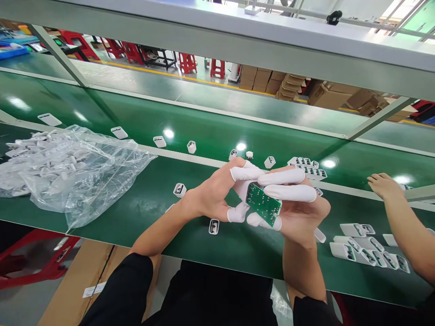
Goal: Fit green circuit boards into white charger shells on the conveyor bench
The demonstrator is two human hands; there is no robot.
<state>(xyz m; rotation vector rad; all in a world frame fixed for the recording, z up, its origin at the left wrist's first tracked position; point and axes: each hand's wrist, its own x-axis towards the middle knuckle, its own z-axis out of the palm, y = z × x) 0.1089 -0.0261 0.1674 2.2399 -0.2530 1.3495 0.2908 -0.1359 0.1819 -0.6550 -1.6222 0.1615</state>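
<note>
In the middle of the head view my two hands meet over the green bench. My left hand (220,194), with white finger cots, is closed around a white plastic housing (242,189). A green circuit board (263,203) with solder points sticks out of the housing's open end, tilted. My right hand (295,203), also in finger cots, grips that board between thumb and fingers. How deep the board sits in the housing is hidden. Just below my left hand, a white housing (214,226) stands on the bench with parts inside. Another filled housing (179,190) sits by my left forearm.
A clear plastic bag (91,167) full of white parts lies at left. Several housings with boards (367,251) are grouped at right, near another person's arm (401,213). More housings (191,147) line the green strip (210,156) behind. A shelf beam (217,45) crosses overhead.
</note>
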